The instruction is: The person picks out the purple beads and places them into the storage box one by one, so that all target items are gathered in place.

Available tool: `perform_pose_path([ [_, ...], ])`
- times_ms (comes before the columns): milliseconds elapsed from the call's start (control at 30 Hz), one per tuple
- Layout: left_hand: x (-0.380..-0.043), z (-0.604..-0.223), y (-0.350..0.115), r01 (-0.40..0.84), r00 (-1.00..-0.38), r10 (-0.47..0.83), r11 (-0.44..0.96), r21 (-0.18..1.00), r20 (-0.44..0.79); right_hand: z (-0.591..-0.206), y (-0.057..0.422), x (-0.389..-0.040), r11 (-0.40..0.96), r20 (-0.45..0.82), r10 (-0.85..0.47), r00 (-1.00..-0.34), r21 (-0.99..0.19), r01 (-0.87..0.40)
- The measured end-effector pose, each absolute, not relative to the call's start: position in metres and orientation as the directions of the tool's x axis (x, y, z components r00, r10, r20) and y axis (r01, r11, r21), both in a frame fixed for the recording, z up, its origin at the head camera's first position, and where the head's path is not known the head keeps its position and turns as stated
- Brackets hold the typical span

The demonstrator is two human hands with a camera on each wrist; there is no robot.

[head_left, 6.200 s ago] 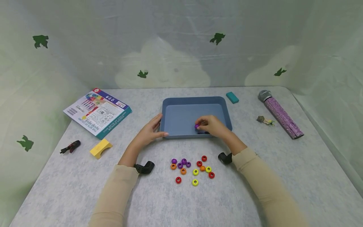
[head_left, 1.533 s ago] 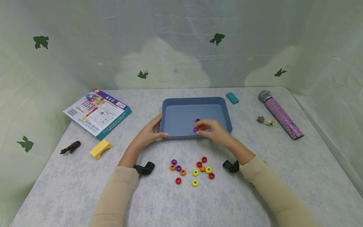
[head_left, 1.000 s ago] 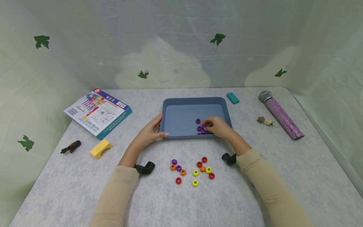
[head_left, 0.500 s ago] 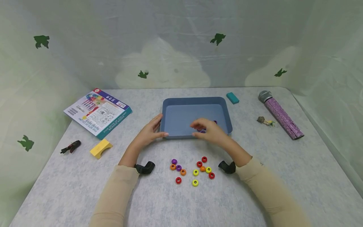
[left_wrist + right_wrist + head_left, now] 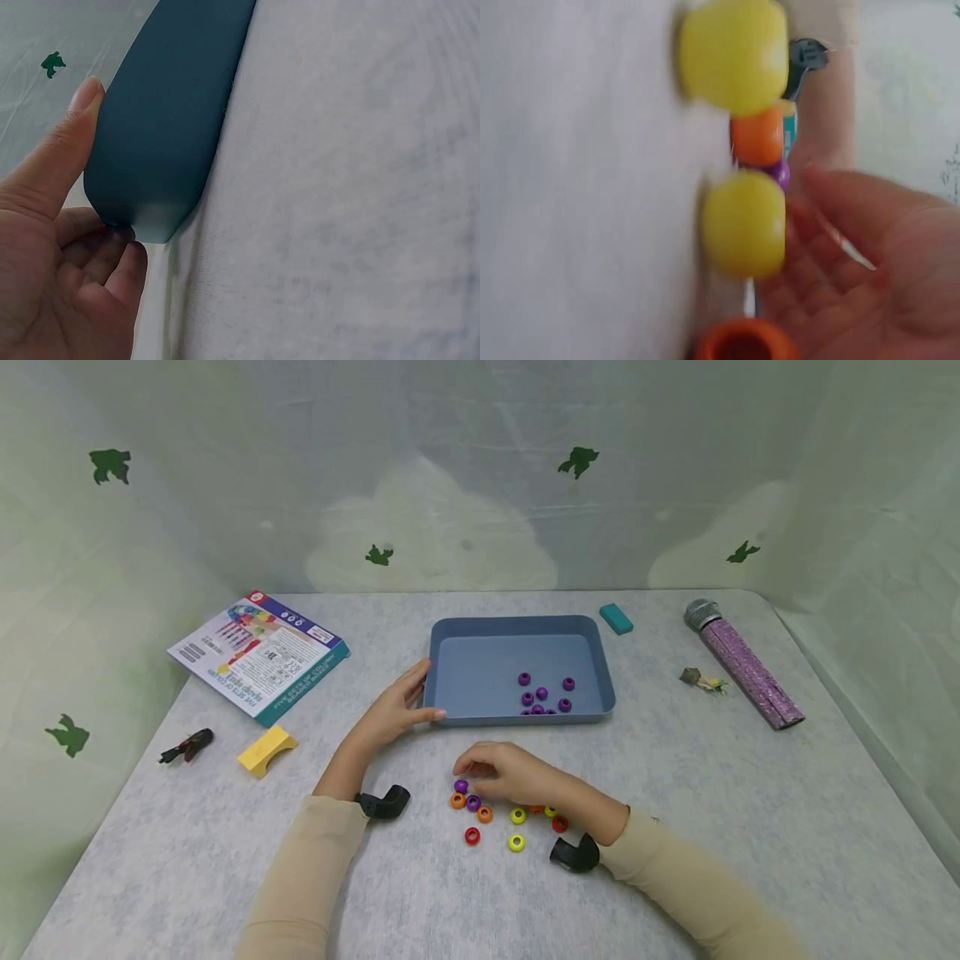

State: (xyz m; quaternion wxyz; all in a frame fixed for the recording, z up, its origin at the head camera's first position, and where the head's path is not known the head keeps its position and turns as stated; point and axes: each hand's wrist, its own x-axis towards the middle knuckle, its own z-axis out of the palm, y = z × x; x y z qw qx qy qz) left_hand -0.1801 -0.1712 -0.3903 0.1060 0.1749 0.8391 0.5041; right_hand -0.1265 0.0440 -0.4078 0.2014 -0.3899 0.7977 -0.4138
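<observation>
At the left front corner of the blue tray, my left hand touches it lightly, thumb by the front wall and fingers by the left side. In the left wrist view the thumb lies along the tray wall. My right hand hovers low over the loose beads, its thumb and fingers apart around nothing. Just by its fingertips lies a purple bead; another purple bead sits beside an orange bead. Several purple beads lie inside the tray.
Yellow beads and red beads lie nearer the front, some partly covered by the right hand. Around them are a box, a yellow arch block, a black clip, a teal block, a small figurine and a glittery microphone.
Purple beads have gone from the table into the tray. My right hand spread the beads there, let go and came back toward the front left over the loose beads. The left hand stays put.
</observation>
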Motion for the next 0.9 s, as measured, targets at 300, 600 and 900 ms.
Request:
perform_pose_path([
  [300,-0.180,-0.391,-0.172,0.190,-0.919,0.395,0.428,0.884,0.007,-0.417,0.036,-0.124,0.381,0.004,-0.809,-0.588,-0.759,-0.528],
  [600,-0.180,-0.391,-0.171,0.188,-0.921,0.389,0.433,0.881,0.005,-0.390,0.055,-0.142,0.349,0.107,-0.704,-0.703,-0.809,-0.473],
  [900,-0.181,-0.391,-0.171,0.172,-0.920,0.393,0.434,0.884,-0.014,-0.389,0.091,-0.191,0.445,0.109,-0.461,-0.881,-0.830,-0.336],
])
